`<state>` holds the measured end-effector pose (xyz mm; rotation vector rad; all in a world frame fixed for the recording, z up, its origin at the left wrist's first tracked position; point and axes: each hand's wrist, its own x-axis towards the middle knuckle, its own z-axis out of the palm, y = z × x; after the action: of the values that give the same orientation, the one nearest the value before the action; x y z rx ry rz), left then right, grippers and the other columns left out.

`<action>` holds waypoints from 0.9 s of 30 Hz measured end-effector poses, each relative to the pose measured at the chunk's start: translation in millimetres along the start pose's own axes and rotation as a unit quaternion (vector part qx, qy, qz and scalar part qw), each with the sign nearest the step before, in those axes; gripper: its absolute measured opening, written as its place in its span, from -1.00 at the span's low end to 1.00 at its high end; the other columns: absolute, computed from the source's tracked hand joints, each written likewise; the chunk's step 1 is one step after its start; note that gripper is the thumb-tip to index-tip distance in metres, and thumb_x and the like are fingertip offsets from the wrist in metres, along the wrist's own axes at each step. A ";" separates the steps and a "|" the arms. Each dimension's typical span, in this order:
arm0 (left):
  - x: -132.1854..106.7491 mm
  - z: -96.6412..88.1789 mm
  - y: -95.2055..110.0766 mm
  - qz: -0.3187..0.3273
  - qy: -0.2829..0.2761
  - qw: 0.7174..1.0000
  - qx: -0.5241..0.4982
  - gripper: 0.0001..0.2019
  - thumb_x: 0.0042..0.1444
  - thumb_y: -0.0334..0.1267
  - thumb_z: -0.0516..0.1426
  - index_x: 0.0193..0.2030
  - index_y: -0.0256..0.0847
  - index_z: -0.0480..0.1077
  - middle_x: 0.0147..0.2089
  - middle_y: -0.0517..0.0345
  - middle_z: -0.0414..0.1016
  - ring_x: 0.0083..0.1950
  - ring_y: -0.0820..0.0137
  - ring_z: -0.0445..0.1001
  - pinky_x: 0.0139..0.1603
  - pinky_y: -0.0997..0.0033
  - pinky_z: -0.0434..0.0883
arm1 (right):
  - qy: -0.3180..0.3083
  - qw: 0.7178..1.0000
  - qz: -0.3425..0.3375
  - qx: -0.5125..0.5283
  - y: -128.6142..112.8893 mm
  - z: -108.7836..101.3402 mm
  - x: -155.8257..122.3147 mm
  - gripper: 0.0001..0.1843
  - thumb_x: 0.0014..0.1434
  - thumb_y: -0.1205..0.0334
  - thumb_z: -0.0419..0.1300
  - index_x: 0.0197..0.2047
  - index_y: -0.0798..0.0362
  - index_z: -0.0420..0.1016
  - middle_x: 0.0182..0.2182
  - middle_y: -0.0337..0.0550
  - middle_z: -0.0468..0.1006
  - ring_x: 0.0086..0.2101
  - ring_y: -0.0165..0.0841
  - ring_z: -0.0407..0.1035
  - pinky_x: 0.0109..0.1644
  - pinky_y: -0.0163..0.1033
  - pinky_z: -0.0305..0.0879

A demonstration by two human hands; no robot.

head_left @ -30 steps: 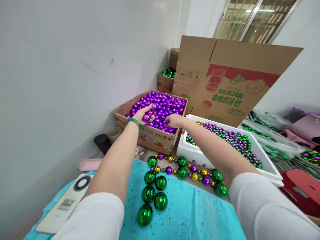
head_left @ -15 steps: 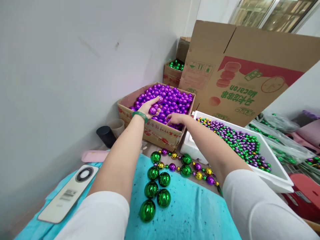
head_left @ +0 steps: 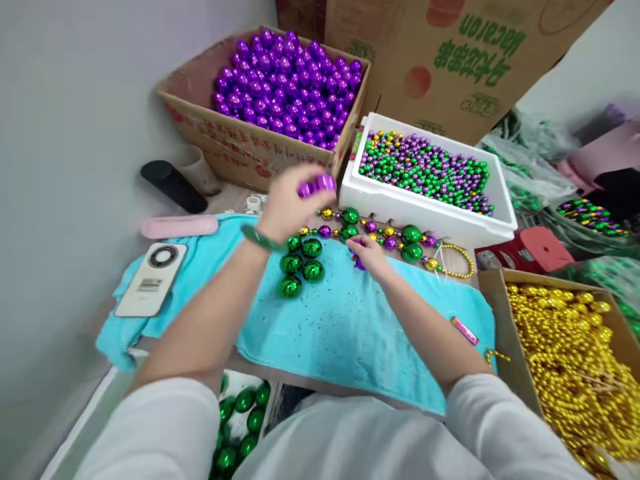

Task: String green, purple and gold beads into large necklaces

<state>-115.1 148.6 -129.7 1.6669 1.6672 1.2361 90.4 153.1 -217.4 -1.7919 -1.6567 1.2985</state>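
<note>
My left hand [head_left: 293, 203], with a green bangle [head_left: 263, 238] at the wrist, is closed round a few shiny purple balls [head_left: 317, 185]; motion blurs it. It hovers above the near end of the towel, in front of the cardboard box of purple balls [head_left: 290, 87]. My right hand [head_left: 367, 252] is low over the turquoise towel [head_left: 330, 327], its fingers curled on a purple ball [head_left: 359, 263] that is partly hidden. Between the hands several large green balls [head_left: 301, 265] lie grouped on the towel. Behind them stretches a green, purple and gold bead string [head_left: 390, 231].
A white foam box [head_left: 425, 217] of small mixed beads stands behind the string. Gold bead strings fill a carton [head_left: 510, 333] at right. On the left lie a phone [head_left: 151, 283], a pink case [head_left: 179, 227] and a black cylinder [head_left: 173, 185]. Green balls [head_left: 245, 400] sit in a container below the table edge.
Both hands have come out of the box of purple balls and back over the towel, carrying purple balls. The view has tilted down, bringing the gold bead carton into sight.
</note>
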 end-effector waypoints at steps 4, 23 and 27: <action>-105.4 74.3 -7.5 -0.035 -0.095 0.960 0.262 -0.55 0.22 -0.10 0.05 0.23 -0.13 0.31 0.07 -0.14 0.36 -0.01 0.10 0.44 -0.07 0.19 0.41 | 0.096 0.995 -0.019 0.014 47.0 24.7 1.9 -0.63 0.26 0.06 0.05 -0.06 0.17 0.45 -0.17 0.00 0.57 -0.16 -0.30 0.44 -0.05 -0.25 0.38; -163.1 120.2 -55.2 0.075 -0.023 0.911 0.406 -0.39 0.22 -0.09 0.01 0.37 -0.25 0.16 0.35 -0.18 0.23 0.43 -0.01 0.04 0.40 -0.07 -0.09 | 0.184 0.963 -0.099 0.172 48.2 60.1 10.5 -0.61 0.35 0.22 -0.14 -0.08 0.12 0.49 -0.05 0.00 0.53 0.02 -0.32 0.34 0.20 -0.22 0.20; -179.7 110.4 -48.3 0.067 -0.092 0.916 0.385 -0.36 0.19 -0.01 0.03 0.37 -0.25 0.16 0.40 -0.22 0.15 0.42 -0.16 0.02 0.35 -0.32 -0.05 | 0.204 0.963 -0.082 0.159 41.5 60.0 -5.6 -0.79 0.31 0.28 0.04 -0.15 0.10 0.50 -0.15 -0.12 0.59 -0.08 -0.38 0.42 0.09 -0.29 0.30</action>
<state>-21.5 12.8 -269.9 2.2830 2.0863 0.4332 66.5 119.8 -278.1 -1.5636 -1.2605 0.9750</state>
